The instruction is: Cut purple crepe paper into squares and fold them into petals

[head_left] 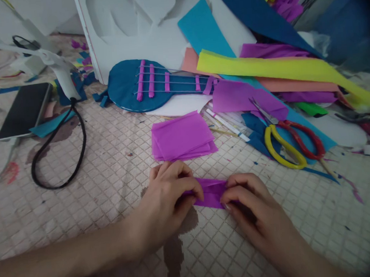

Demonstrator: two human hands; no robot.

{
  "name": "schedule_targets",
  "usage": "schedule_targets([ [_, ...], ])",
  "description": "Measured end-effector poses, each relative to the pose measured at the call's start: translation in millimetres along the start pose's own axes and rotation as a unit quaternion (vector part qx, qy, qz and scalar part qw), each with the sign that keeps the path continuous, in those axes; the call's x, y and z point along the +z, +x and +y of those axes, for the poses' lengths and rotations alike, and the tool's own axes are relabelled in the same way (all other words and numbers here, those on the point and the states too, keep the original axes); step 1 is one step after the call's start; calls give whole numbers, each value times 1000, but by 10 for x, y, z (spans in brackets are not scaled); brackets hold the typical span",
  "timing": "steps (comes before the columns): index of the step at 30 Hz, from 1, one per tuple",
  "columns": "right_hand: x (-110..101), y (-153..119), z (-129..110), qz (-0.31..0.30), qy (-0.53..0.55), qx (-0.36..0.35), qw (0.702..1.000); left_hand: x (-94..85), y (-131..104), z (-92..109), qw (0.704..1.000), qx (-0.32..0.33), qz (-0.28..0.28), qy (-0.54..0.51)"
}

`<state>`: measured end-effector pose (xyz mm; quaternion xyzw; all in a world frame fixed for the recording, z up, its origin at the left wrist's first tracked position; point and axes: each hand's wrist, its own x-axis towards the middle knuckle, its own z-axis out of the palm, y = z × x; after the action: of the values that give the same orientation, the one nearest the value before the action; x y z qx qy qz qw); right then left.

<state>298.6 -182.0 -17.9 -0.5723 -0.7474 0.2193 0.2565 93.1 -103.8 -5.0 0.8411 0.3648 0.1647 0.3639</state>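
A small piece of purple tissue paper [211, 192] is stretched between my two hands, low over the patterned cloth, with a fold along it. My left hand [173, 190] pinches its left end between thumb and fingers. The right end is gripped by my right hand [249, 204], thumb below and fingertips on top. Just beyond my left hand lies a loose stack of purple paper rectangles [183, 136]. Behind that stack rests a dark blue paper guitar [123, 88] with purple bars and pale strings.
Scissors [285, 147] with red and yellow handles lie at right on blue and purple paper. Yellow crepe strips [278, 67] cross behind them. At left are a phone [24, 110], a black cord loop [84, 138] and a white stand [66, 79]. White molded packaging [151, 38] stands at the back.
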Motion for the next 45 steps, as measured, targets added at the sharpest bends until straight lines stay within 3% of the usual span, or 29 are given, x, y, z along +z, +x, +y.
schedule_targets([
  [9,-3,-36,10,-20,0,-17,1000,-30,-8,-24,999,36,-28,26],
  [15,20,-61,62,21,-1,-23,1000,-28,-17,-54,998,47,-26,24],
  [18,26,-77,74,8,-36,-20,999,-17,-28,-58,999,43,-24,17],
  [23,49,-110,63,-25,-86,-45,995,0,-65,-59,999,36,1,9],
  [30,-25,-73,77,26,-71,-40,996,5,-60,-95,996,83,7,36],
  [38,-77,-50,140,-18,-59,-78,995,24,-69,-104,994,90,45,46],
  [41,-39,-81,150,-17,-90,-113,989,23,-76,-105,990,116,45,68],
  [45,-18,-101,147,-14,-140,-136,981,1,-62,-118,976,188,4,110],
])
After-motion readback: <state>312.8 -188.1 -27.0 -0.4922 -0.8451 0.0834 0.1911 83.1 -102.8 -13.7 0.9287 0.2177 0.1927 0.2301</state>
